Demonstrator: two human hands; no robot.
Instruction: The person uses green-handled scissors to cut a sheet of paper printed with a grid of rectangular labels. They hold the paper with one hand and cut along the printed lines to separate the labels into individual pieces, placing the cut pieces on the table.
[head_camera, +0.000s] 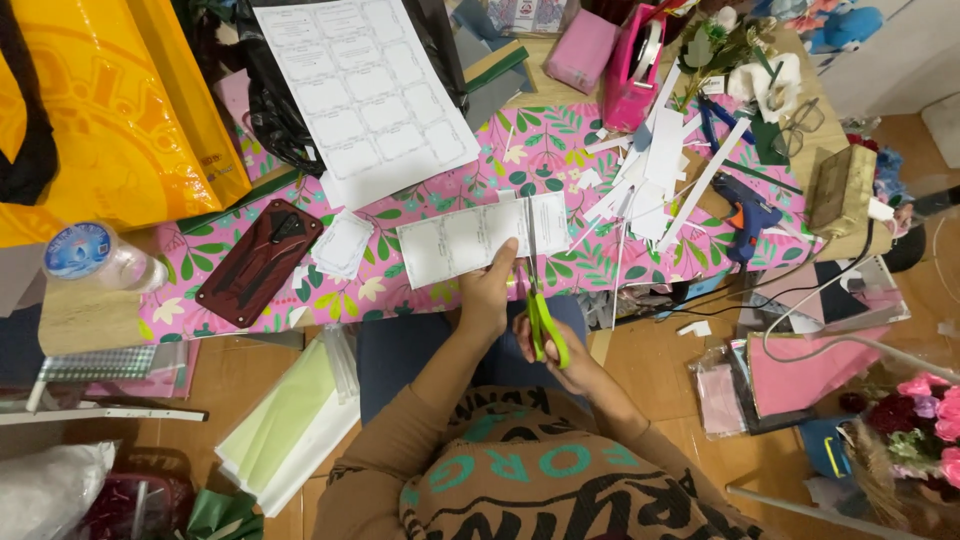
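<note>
Left hand (487, 290) pinches the thin, floppy white printed paper strip (470, 238) at its six o'clock edge; right hand (560, 355) grips green-handled scissors (540, 305) cutting it.

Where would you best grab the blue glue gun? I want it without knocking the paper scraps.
Take the glue gun by its handle, the lower end nearest the table's front edge, coming from the near right side. Its nozzle end points up and left toward the paper scraps, so the handle is probably the freer part; mind its cord.

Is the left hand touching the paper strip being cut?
Touching. The head view shows the left hand pinching the paper strip's lower edge, beside the scissors.
</note>
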